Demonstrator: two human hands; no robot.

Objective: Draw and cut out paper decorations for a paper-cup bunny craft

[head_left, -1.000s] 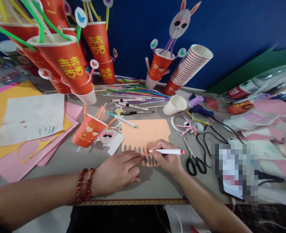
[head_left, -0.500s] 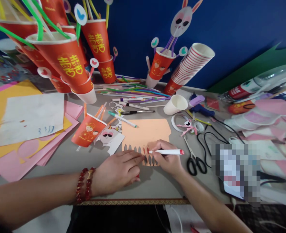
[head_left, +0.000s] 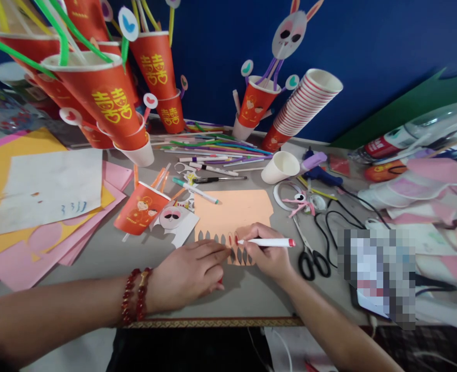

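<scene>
A sheet of light orange paper lies on the desk, with leaf-shaped holes cut along its near edge. On it, narrow ovals with red inside are drawn near those holes. My right hand grips a white marker with a red end, its tip on the paper by the ovals. My left hand rests at the paper's near left edge, forefinger stretched onto the sheet. Its other fingers curl around a small red marker cap, mostly hidden.
Black-handled scissors lie right of the paper. A red cup with orange straws and a paper rabbit face are left. Behind are loose straws, a white cup and a blue glue gun with its black cord.
The marker's red rear end has shifted very slightly to the right, its tip staying by the ovals. My left hand keeps its place on the paper.
</scene>
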